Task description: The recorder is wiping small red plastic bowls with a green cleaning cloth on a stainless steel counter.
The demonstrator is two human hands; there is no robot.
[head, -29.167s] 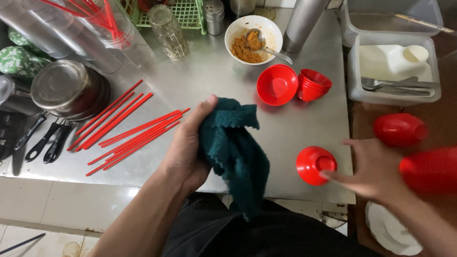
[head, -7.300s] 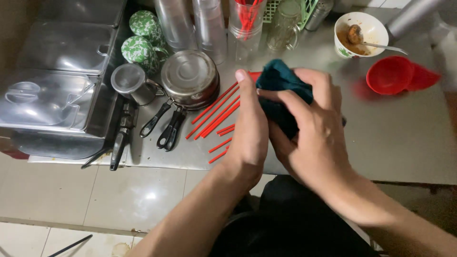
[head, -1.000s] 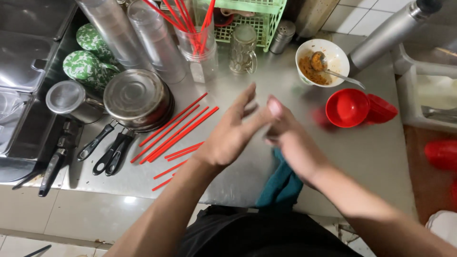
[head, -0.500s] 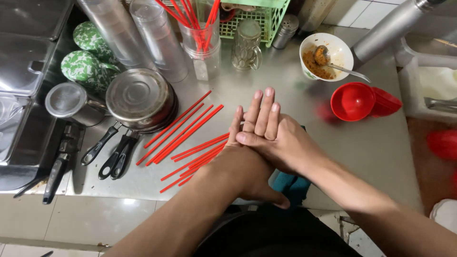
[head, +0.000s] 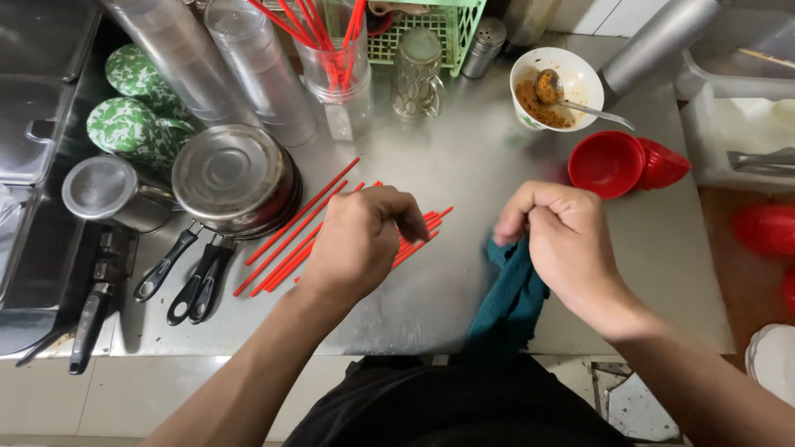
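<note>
My left hand [head: 360, 242] is curled into a fist and rests on a spread of red chopsticks [head: 286, 248] lying on the steel counter [head: 464, 165]. The sticks lie flat, and I cannot tell whether any are gripped. My right hand [head: 565, 242] is closed on a dark teal cloth [head: 509, 306]. The cloth hangs from the hand over the counter's front edge. The two hands are apart, about a hand's width between them.
Left of the chopsticks stand a lidded steel pot [head: 232, 178] and a small pan [head: 103, 189]. At the back are stacked clear cups [head: 248, 66], a glass of red chopsticks [head: 335, 74] and a white bowl with a spoon [head: 551, 87]. Stacked red bowls [head: 625, 163] sit right.
My hands were pressed together above the counter. They have come apart: the left went down onto the chopsticks, and the right took hold of the teal cloth.
</note>
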